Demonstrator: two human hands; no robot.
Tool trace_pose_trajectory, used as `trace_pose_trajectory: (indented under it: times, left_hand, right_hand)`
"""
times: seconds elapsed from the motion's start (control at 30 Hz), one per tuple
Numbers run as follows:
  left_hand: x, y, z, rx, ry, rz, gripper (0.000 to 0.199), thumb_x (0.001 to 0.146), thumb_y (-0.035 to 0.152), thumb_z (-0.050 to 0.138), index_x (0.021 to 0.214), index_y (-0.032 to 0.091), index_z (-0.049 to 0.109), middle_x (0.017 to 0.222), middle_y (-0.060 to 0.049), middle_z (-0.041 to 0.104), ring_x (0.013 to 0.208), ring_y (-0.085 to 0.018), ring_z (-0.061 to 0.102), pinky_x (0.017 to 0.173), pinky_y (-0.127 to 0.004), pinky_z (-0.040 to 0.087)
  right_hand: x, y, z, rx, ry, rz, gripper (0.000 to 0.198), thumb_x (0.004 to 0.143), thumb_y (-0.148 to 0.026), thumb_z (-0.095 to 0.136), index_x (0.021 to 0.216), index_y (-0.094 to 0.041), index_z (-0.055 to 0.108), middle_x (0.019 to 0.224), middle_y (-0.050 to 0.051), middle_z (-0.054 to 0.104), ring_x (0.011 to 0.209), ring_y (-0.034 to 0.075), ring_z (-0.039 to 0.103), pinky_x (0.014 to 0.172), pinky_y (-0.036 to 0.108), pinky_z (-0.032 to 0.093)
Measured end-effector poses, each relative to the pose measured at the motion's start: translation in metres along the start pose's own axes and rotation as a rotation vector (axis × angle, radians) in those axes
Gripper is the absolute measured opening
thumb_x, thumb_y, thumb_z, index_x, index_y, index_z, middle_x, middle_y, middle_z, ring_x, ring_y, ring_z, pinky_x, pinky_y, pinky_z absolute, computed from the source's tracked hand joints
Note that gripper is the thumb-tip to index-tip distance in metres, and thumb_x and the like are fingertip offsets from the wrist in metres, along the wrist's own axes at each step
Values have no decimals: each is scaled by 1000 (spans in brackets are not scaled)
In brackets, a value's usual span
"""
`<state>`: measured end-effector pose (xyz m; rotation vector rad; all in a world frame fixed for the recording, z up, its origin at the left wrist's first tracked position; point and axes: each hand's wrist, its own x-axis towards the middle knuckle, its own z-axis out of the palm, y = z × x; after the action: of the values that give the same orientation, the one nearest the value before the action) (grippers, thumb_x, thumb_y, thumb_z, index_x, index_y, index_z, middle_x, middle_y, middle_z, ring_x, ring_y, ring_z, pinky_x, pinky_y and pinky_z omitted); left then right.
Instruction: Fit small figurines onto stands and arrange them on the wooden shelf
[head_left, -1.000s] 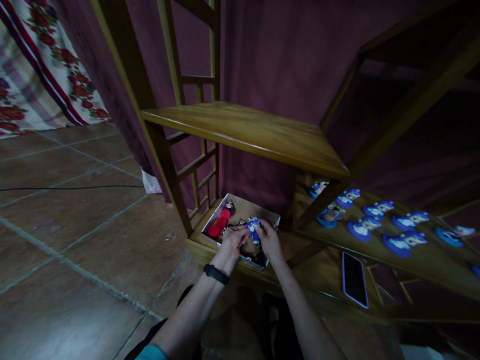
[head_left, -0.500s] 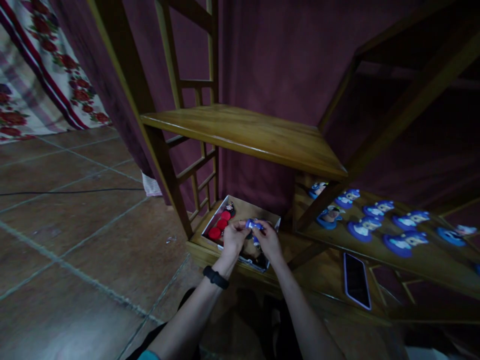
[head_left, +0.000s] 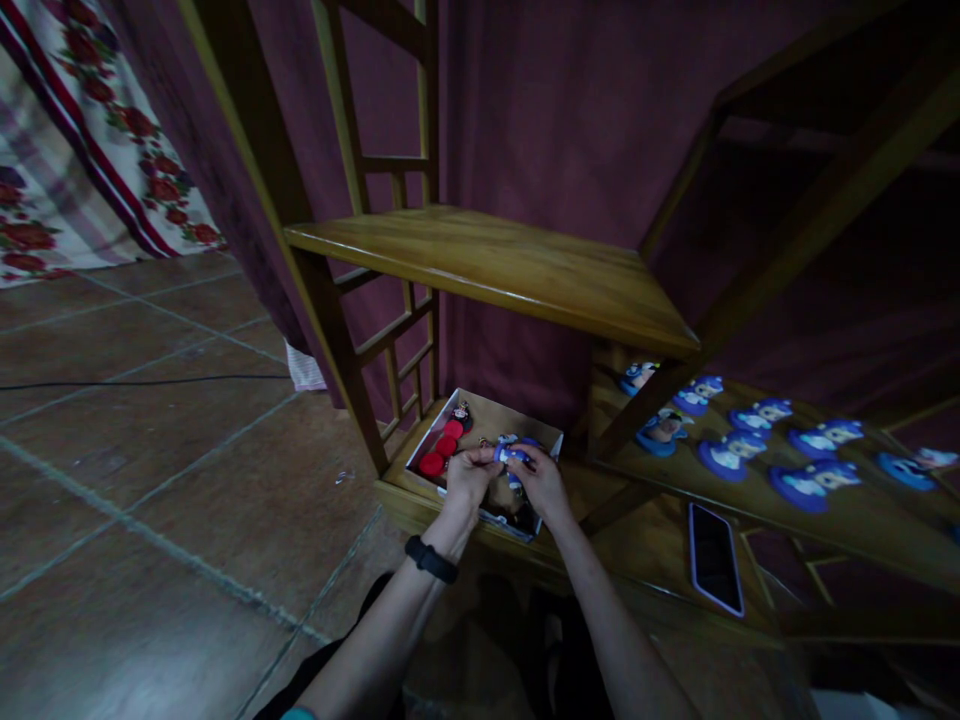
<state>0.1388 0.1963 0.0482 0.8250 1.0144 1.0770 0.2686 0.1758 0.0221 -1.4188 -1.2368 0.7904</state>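
"Three red discs (head_left: 444, 446) in the box (head_left: 504, 408)?"
"Yes, along its left side."
"And the blue figurine (head_left: 511, 453)?"
"Over the box, pinched by the left hand (head_left: 468, 482) and right hand (head_left: 545, 484)."

Bare at left hand (head_left: 468, 482), right hand (head_left: 547, 490) and forearms (head_left: 375, 640); fitted, left, with black wristband (head_left: 431, 560) and teal sleeve edge (head_left: 298, 714); clothed in dark legwear (head_left: 577, 665).

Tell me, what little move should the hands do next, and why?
Maybe lift the figure clear of the box: the left hand and right hand both grip it there, and other blue figures sit on the shelf to the right.
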Motion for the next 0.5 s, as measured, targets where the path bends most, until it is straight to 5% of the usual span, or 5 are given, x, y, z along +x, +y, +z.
trace_pose_trajectory:
  times: [0.27,0.5]
  left_hand:
    - [-1,-2,-5,-69,15,-108,23,51,10,76,73,11,70,64,-4,66,57,-10,58,61,-23,47]
    - [2,16,-8,-123,-57,-269,21,61,18,75,80,13,69,75,-7,69,65,-12,63,68,-25,50]
  right_hand:
    - [0,-5,-5,-102,-23,-98,23,73,-29,59,93,-24,67,100,5,61,93,21,57,87,36,46]
    - [-8,-5,-2,239,43,134,35,71,-39,62,104,-24,60,98,3,64,77,17,63,71,34,54]
